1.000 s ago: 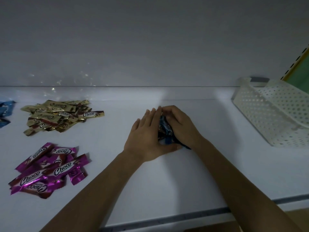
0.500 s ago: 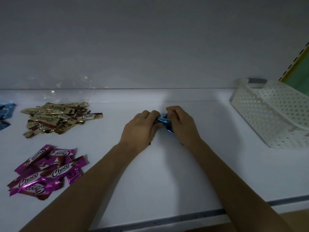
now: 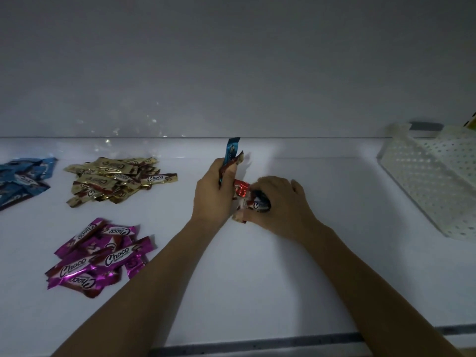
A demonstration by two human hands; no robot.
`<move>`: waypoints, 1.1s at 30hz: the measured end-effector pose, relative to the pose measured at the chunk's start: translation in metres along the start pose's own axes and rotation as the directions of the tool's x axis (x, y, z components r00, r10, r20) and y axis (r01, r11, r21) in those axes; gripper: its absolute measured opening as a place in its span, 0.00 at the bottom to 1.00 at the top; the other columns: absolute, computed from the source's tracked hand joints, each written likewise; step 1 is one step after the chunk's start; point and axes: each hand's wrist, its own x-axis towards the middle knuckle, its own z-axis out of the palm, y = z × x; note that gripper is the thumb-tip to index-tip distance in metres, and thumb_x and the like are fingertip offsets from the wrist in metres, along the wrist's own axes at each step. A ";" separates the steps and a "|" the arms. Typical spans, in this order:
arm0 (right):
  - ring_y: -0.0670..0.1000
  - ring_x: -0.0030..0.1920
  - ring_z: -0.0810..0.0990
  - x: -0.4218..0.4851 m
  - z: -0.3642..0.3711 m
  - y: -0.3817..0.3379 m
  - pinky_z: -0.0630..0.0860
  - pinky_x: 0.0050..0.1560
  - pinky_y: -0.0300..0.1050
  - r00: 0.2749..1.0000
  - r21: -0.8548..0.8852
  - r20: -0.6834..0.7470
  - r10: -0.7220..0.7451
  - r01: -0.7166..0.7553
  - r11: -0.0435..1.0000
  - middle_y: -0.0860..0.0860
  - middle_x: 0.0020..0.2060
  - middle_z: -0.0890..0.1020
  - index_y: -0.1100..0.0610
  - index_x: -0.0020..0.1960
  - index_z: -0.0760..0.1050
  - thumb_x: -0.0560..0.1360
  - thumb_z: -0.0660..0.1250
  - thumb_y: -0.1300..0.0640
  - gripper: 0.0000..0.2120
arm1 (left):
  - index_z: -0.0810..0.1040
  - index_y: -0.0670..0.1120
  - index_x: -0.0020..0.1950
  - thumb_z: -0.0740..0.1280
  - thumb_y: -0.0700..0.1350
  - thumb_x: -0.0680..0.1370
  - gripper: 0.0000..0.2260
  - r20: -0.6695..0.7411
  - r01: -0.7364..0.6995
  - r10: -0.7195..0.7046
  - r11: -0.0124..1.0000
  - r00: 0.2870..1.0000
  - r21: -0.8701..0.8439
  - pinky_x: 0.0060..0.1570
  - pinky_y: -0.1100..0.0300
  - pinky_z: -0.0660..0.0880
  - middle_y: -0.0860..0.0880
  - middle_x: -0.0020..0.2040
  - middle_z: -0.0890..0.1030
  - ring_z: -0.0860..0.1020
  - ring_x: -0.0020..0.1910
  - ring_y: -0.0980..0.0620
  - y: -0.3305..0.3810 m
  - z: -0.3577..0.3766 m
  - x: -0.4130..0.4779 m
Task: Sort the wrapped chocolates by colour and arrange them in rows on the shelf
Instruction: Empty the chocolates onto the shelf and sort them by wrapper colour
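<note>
My left hand (image 3: 215, 197) grips a blue wrapped chocolate (image 3: 231, 148) upright, with a gold-brown one behind it, their ends sticking up past my fingers. My right hand (image 3: 279, 206) lies just to the right, its fingers curled round a small bunch of chocolates (image 3: 251, 199) on the white shelf (image 3: 257, 279); a red wrapper (image 3: 240, 188) shows between the two hands. Three sorted piles lie on the left: blue chocolates (image 3: 22, 177) at the edge of view, gold chocolates (image 3: 114, 180) farther back, magenta chocolates (image 3: 99, 256) nearer to me.
A white perforated plastic basket (image 3: 432, 181) stands tilted at the back right of the shelf. The white back wall rises behind everything. A grey strip (image 3: 257, 343) runs along the shelf's front edge.
My hands were pressed together over the bunch; now they are parted. My left hand has lifted a blue and a gold chocolate upright, and a red wrapper has come into sight.
</note>
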 end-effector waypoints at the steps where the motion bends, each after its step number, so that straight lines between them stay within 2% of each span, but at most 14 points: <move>1: 0.49 0.63 0.70 0.001 -0.001 0.002 0.57 0.71 0.57 0.999 0.023 -0.041 0.024 -0.023 0.999 0.44 0.59 0.75 0.46 0.59 0.73 0.65 0.64 0.31 0.28 | 0.76 0.49 0.61 0.57 0.50 0.83 0.12 0.009 0.005 -0.005 1.000 1.000 0.003 0.36 0.62 0.71 0.49 0.38 0.78 0.75 0.33 0.55 0.001 0.000 -0.001; 4: 0.50 0.65 0.70 0.003 -0.003 0.008 0.54 0.72 0.56 0.988 0.045 -0.129 0.089 -0.083 0.995 0.47 0.61 0.74 0.48 0.63 0.72 0.71 0.67 0.43 0.22 | 0.77 0.52 0.54 0.59 0.52 0.82 0.10 0.042 0.046 -0.045 0.999 0.998 -0.018 0.35 0.60 0.69 0.52 0.31 0.73 0.71 0.30 0.58 0.005 -0.001 -0.004; 8: 0.51 0.72 0.61 0.005 0.000 0.013 0.48 0.75 0.56 0.988 0.056 -0.119 0.097 -0.091 0.994 0.49 0.68 0.70 0.51 0.70 0.65 0.74 0.67 0.44 0.28 | 0.77 0.54 0.48 0.60 0.49 0.82 0.08 0.109 0.123 -0.106 0.978 0.988 -0.168 0.37 0.63 0.71 0.50 0.34 0.73 0.73 0.35 0.56 0.017 -0.009 -0.009; 10: 0.54 0.69 0.67 0.005 -0.002 0.011 0.51 0.74 0.57 0.983 0.096 -0.168 0.070 -0.054 0.994 0.52 0.63 0.74 0.54 0.67 0.69 0.76 0.59 0.42 0.24 | 0.77 0.57 0.48 0.60 0.49 0.82 0.08 0.152 0.160 -0.131 0.967 0.980 -0.197 0.37 0.68 0.71 0.48 0.38 0.75 0.74 0.37 0.56 0.021 -0.017 -0.018; 12: 0.57 0.60 0.74 0.000 -0.006 0.004 0.57 0.72 0.50 0.967 0.224 -0.251 0.043 0.015 0.975 0.56 0.54 0.79 0.60 0.59 0.75 0.78 0.49 0.45 0.25 | 0.76 0.57 0.48 0.59 0.49 0.82 0.08 0.181 0.160 -0.122 0.964 0.976 -0.212 0.35 0.70 0.70 0.49 0.36 0.74 0.73 0.34 0.59 0.022 -0.026 -0.032; 15: 0.53 0.53 0.79 -0.011 -0.013 -0.007 0.71 0.62 0.45 0.935 0.349 -0.353 -0.007 0.139 0.927 0.55 0.48 0.82 0.60 0.54 0.79 0.81 0.49 0.51 0.22 | 0.75 0.55 0.49 0.59 0.49 0.82 0.07 0.219 0.105 -0.061 0.975 0.974 -0.194 0.34 0.69 0.70 0.56 0.31 0.73 0.71 0.30 0.61 0.018 -0.032 -0.049; 17: 0.47 0.49 0.80 -0.015 -0.020 -0.021 0.77 0.50 0.41 0.944 0.519 -0.330 0.015 0.168 0.838 0.50 0.48 0.82 0.55 0.56 0.79 0.80 0.54 0.48 0.17 | 0.75 0.55 0.50 0.59 0.49 0.83 0.06 0.239 0.063 -0.027 0.988 0.971 -0.144 0.35 0.64 0.70 0.57 0.31 0.74 0.72 0.31 0.59 0.013 -0.031 -0.050; 18: 0.46 0.48 0.81 -0.015 -0.022 -0.032 0.78 0.47 0.40 0.962 0.642 -0.268 0.050 0.140 0.754 0.49 0.48 0.82 0.53 0.56 0.78 0.79 0.58 0.48 0.14 | 0.76 0.57 0.50 0.60 0.50 0.82 0.06 0.247 0.041 -0.007 0.991 0.969 -0.129 0.36 0.61 0.70 0.57 0.32 0.74 0.72 0.32 0.58 0.012 -0.031 -0.049; 21: 0.50 0.50 0.82 -0.018 -0.021 -0.064 0.79 0.52 0.46 0.987 0.797 -0.129 0.099 0.044 0.602 0.53 0.47 0.84 0.52 0.50 0.80 0.77 0.66 0.56 0.05 | 0.76 0.63 0.49 0.59 0.48 0.81 0.10 0.264 0.005 0.024 0.994 0.964 -0.109 0.40 0.57 0.71 0.58 0.37 0.79 0.76 0.35 0.57 0.010 -0.032 -0.050; 23: 0.51 0.51 0.83 -0.023 -0.015 -0.077 0.79 0.55 0.49 0.968 0.887 -0.108 0.225 -0.008 0.461 0.53 0.47 0.85 0.53 0.48 0.81 0.78 0.65 0.57 0.06 | 0.77 0.59 0.50 0.60 0.44 0.82 0.10 0.262 0.007 0.024 0.993 0.965 -0.119 0.41 0.59 0.72 0.57 0.40 0.82 0.77 0.37 0.58 0.009 -0.033 -0.051; 26: 0.52 0.53 0.83 -0.024 -0.017 -0.087 0.78 0.55 0.48 0.937 0.975 -0.023 0.348 -0.055 0.213 0.54 0.49 0.85 0.57 0.51 0.79 0.81 0.59 0.56 0.10 | 0.79 0.48 0.51 0.60 0.45 0.82 0.08 0.226 0.008 0.023 0.991 0.974 -0.136 0.37 0.64 0.69 0.54 0.35 0.78 0.73 0.32 0.61 0.012 -0.034 -0.051; 27: 0.53 0.53 0.83 -0.022 -0.022 -0.089 0.79 0.54 0.46 0.936 0.979 -0.010 0.351 -0.062 0.194 0.55 0.50 0.84 0.59 0.53 0.78 0.81 0.58 0.56 0.11 | 0.79 0.45 0.48 0.60 0.45 0.82 0.10 0.201 0.027 0.007 0.986 0.980 -0.167 0.35 0.64 0.67 0.54 0.33 0.75 0.70 0.30 0.60 0.013 -0.035 -0.050; 30: 0.54 0.51 0.83 -0.017 -0.041 -0.099 0.80 0.43 0.39 0.934 0.982 -0.014 0.357 -0.054 0.179 0.56 0.50 0.84 0.60 0.56 0.76 0.82 0.56 0.54 0.13 | 0.79 0.47 0.46 0.59 0.48 0.83 0.12 0.102 0.042 -0.018 0.969 0.995 -0.243 0.32 0.68 0.65 0.55 0.28 0.70 0.67 0.28 0.60 0.021 -0.039 -0.052; 33: 0.53 0.45 0.84 -0.011 -0.051 -0.116 0.81 0.44 0.43 0.949 0.990 -0.024 0.314 -0.022 0.142 0.55 0.45 0.84 0.60 0.53 0.76 0.82 0.56 0.54 0.12 | 0.79 0.44 0.46 0.58 0.50 0.82 0.14 0.012 -0.010 0.014 0.969 1.000 -0.249 0.32 0.69 0.67 0.53 0.30 0.71 0.69 0.29 0.60 0.033 -0.053 -0.053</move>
